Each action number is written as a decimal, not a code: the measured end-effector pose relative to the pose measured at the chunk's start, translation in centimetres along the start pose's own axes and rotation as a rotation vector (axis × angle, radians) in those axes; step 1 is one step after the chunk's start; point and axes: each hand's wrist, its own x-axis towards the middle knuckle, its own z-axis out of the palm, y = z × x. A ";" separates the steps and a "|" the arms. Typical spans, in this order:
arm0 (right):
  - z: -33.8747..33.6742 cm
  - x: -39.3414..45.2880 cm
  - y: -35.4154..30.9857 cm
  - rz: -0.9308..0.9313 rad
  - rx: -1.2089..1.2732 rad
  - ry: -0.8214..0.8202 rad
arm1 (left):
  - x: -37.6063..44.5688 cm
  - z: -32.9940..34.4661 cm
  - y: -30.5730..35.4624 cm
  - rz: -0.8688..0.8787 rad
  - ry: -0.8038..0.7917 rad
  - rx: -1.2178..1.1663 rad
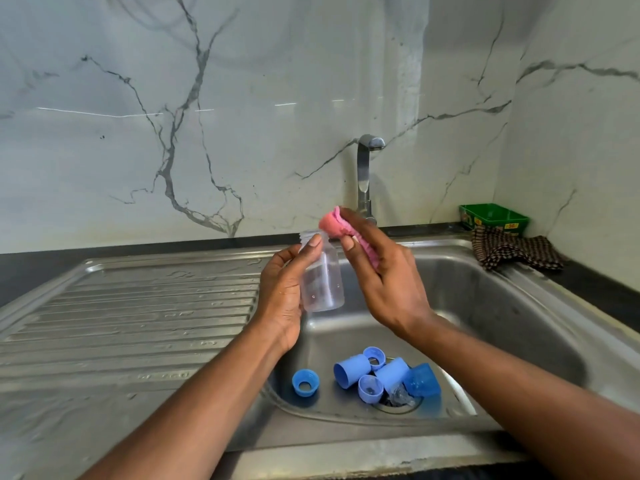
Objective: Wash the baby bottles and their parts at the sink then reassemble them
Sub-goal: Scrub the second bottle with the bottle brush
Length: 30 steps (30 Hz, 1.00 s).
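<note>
My left hand (pixel 282 292) grips a clear baby bottle (pixel 323 282) upright over the sink basin, its threaded neck open at the top. My right hand (pixel 381 271) holds a pink sponge (pixel 334 223) just right of the bottle's mouth. Down in the basin lie several blue parts: a screw ring (pixel 305 383) on the left, caps (pixel 350 370) and rings clustered over the drain, a darker blue cap (pixel 422 380) at the right, and a clear teat (pixel 400 396) partly hidden among them.
The steel sink (pixel 502 306) has a ribbed drainboard (pixel 138 323) on its left. A tap (pixel 365 174) stands behind the basin against the marble wall. A checked cloth (pixel 512 249) and a green box (pixel 493 218) sit at the back right corner.
</note>
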 end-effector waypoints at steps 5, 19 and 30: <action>0.8 -0.1 1.0 0.008 -0.201 -0.087 | 0.1 -0.2 -0.4 -0.025 0.003 -0.023; 1.6 1.2 3.5 -0.007 -0.235 -0.107 | 0.7 -0.9 -0.2 0.004 0.036 0.035; 2.5 0.7 3.2 -0.006 -0.198 -0.138 | 1.1 -0.6 -1.4 -0.091 0.146 0.010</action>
